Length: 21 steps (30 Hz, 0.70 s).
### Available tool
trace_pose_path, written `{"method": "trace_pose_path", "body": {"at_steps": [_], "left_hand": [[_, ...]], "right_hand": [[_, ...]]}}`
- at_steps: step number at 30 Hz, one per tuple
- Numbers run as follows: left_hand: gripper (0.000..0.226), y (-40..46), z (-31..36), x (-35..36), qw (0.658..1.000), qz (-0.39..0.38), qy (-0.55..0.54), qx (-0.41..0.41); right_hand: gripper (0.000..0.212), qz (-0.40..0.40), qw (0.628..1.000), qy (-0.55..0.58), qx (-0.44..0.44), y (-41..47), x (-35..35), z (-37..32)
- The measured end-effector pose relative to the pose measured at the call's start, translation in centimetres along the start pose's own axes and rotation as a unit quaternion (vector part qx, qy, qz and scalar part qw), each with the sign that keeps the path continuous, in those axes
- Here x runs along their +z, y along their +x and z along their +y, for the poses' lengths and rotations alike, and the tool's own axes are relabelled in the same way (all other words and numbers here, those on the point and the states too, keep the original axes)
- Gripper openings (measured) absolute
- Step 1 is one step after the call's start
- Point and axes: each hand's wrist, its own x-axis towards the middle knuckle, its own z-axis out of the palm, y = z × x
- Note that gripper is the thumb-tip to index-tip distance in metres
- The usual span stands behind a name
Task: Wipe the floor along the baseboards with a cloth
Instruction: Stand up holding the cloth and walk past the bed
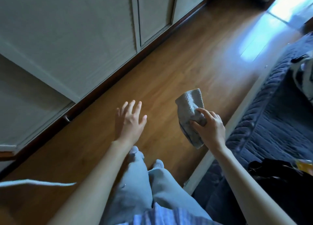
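Cloth (190, 106): grey waffle-textured fabric. Floor (169, 63): glossy wood-look boards. Bedcover (271, 119) at 3 o'clock: dark quilted fabric.

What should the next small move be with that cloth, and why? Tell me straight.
Probably lower the right hand toward the dark baseboard and press the grey cloth to the wooden floor there. The cloth is held up off the floor, away from the baseboard, and the left hand is open and empty.

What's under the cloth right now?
Bare wood floor; the cloth hangs in the air, pinched by the right hand. The floor right behind the cloth is hidden.
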Motion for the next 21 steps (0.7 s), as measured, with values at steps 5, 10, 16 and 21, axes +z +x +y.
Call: {"method": "trace_pose_path", "body": {"at_steps": [5, 10, 16, 21], "left_hand": [[0.055, 8.7, -1.1, -1.0, 1.000, -0.010, -0.022, 0.014], [0.052, 17.5, -2.2, -2.9, 0.997, -0.030, -0.023, 0.067], [0.053, 25.6, -3.1, -4.6, 0.989, -0.062, 0.021, 0.135], [0.056, 30.7, -3.2, -4.2, 0.981, -0.084, 0.041, 0.169]], "right_hand": [[0.046, 0.042, 0.999, 0.005, 0.025, 6.6, 1.0, -2.7], [0.046, 0.089, 0.994, 0.016, 0.068, 13.3, 1.8, -6.2], [0.049, 0.130, 0.986, 0.021, 0.105, 18.3, 3.2, -8.6], [0.050, 0.137, 0.982, 0.005, 0.133, 21.3, 3.2, -8.7]]}}
